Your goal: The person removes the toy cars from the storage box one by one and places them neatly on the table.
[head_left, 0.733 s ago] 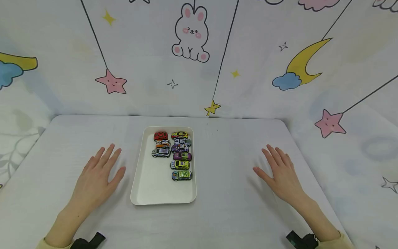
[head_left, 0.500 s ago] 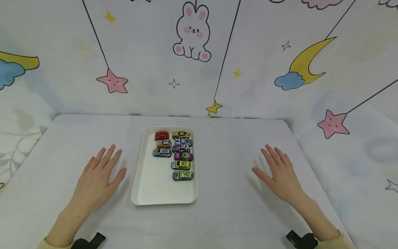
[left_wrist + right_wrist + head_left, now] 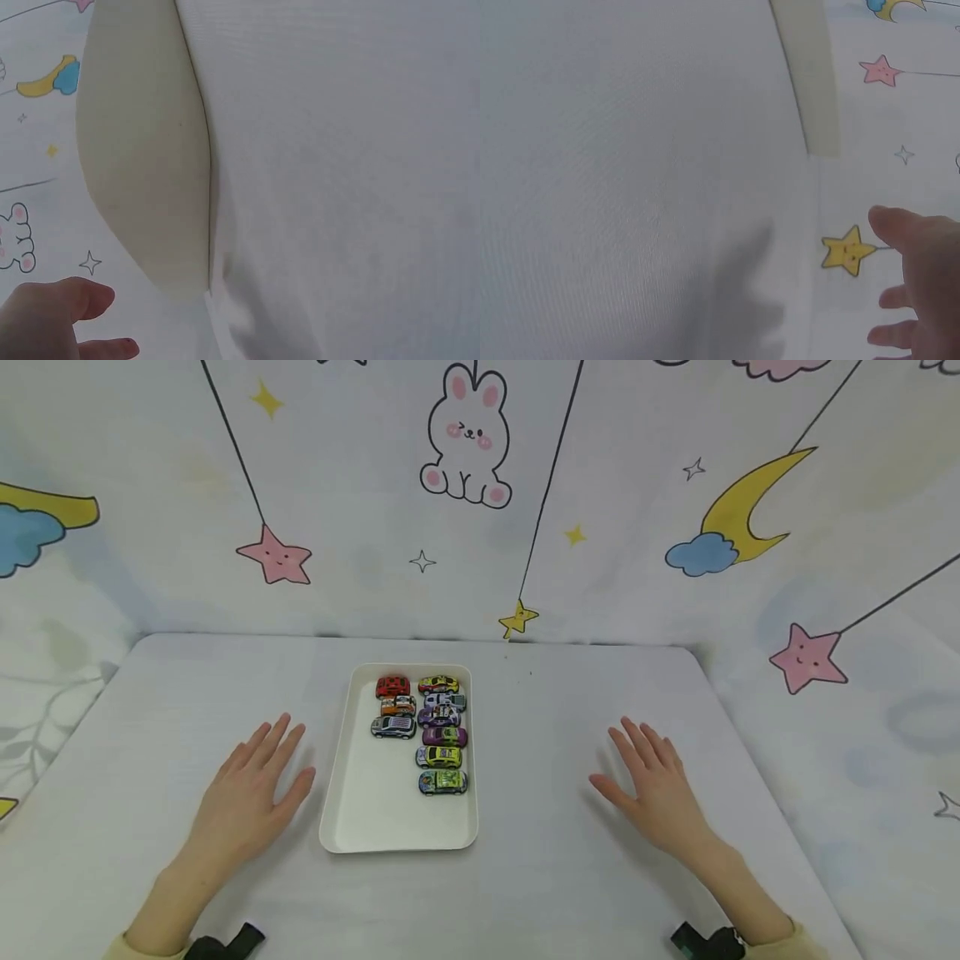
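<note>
A white rectangular tray (image 3: 375, 810) lies on the table between the two hands. In its left column are a red toy car (image 3: 393, 687), an orange-and-white toy car (image 3: 397, 705) and a dark silver toy car (image 3: 393, 727). Several more fill the right column, among them a purple toy car (image 3: 445, 737), a yellow toy car (image 3: 439, 757) and a green toy car (image 3: 442, 782). My left hand (image 3: 247, 797) holds nothing, its fingers spread just left of the tray. Well to the tray's right, my right hand (image 3: 656, 789) is spread with nothing in it.
A white cloth covers the table (image 3: 540, 860), which meets a printed backdrop (image 3: 360, 485) along its far edge. Dark wrist cameras sit by both cuffs. A pale beige shape (image 3: 146, 150) stands in the left wrist view; I cannot tell what it is.
Both hands have moved slightly inward, the left toward the tray and the right leftward. The head view has shifted a little. The cars keep their places in the tray.
</note>
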The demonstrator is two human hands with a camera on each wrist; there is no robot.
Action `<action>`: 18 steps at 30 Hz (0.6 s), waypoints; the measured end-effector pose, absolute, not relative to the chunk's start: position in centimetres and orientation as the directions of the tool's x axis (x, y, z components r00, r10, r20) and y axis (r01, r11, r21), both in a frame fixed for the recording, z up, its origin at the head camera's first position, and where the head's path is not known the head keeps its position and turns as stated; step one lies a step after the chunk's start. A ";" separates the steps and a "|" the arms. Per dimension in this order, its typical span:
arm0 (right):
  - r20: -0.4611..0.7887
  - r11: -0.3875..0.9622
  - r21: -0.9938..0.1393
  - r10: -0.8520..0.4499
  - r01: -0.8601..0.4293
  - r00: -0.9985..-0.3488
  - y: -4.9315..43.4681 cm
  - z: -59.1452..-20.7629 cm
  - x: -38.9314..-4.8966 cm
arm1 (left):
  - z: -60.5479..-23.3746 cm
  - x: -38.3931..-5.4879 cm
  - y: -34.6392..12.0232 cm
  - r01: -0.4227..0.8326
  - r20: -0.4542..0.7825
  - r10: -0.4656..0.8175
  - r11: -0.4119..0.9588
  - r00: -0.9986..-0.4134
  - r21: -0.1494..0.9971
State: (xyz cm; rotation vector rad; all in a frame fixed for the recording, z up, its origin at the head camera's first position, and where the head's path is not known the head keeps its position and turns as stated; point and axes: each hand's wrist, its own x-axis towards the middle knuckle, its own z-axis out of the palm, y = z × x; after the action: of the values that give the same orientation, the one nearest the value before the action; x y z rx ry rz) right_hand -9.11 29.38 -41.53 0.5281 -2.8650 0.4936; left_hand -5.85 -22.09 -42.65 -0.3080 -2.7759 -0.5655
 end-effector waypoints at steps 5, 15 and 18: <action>0.238 0.866 -0.306 -0.333 -0.396 -0.913 27.7 -41.9 -9.1 | -42.9 -5.9 -21.2 0.260 0.270 0.158 0.879 -0.950 0.400; 0.216 0.814 -0.343 -0.418 -0.469 -0.883 23.4 -42.3 -9.7 | -43.4 -6.6 -19.8 0.148 0.087 0.121 0.739 -0.989 0.657; 0.213 0.801 -0.349 -0.437 -0.486 -0.874 22.1 -42.3 -9.7 | -44.1 -6.8 -19.7 0.143 0.084 0.121 0.655 -0.989 0.742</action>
State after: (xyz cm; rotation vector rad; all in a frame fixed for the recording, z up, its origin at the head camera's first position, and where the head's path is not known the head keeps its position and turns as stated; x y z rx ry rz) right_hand -9.74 22.07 -42.35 0.7377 -2.8644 0.6055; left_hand -6.78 -19.74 -44.08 -0.2265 -2.8334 -1.2732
